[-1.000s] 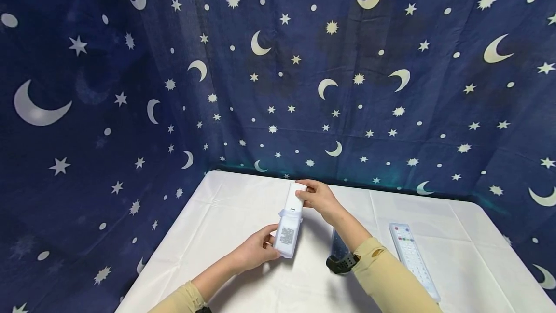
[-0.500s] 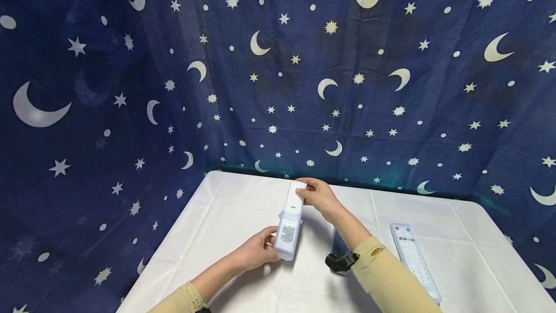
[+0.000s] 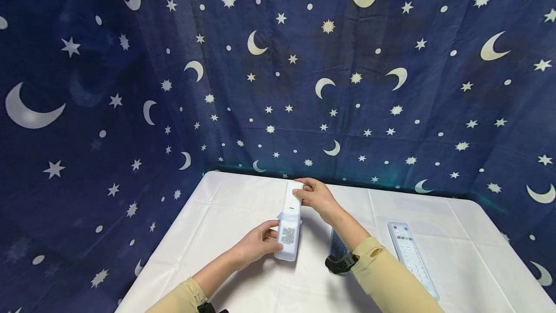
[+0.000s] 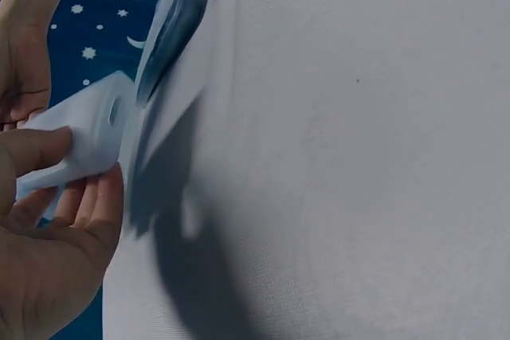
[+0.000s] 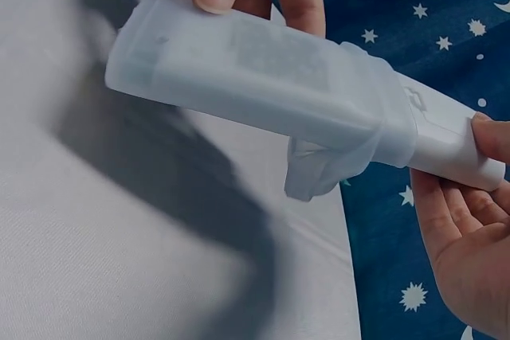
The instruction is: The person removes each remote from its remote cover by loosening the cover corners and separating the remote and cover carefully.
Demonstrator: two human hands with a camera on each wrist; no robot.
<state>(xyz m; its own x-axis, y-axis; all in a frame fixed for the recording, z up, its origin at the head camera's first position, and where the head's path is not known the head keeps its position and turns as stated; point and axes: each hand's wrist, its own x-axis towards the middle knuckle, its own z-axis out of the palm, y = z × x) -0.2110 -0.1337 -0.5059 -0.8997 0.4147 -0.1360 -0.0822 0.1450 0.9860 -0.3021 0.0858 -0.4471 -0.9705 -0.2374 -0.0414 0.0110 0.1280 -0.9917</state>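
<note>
Holds a white remote control (image 3: 292, 200) over the white surface (image 3: 234, 216), tilted and back side up, with the lower part inside a cloudy plastic sleeve (image 3: 288, 238) and the upper part bare. With curled fingers of the left hand (image 3: 256, 246), at 8 o'clock of the remote, pinches the sleeve near its lower end, parted only by the thickness held. With the right hand (image 3: 319, 197), at 2 o'clock, pinches the bare end just as narrowly. Has just moved the left grip slightly higher, bringing the thumb from the bottom corner onto the sleeve's face. For the work in hand, probably means a steadier hold on the sleeve, still covering only part of the remote. Toward 4 o'clock, shows also a button remote (image 3: 410, 252) and, nearer, a dark device (image 3: 338, 244), partly hidden by the right forearm.
</note>
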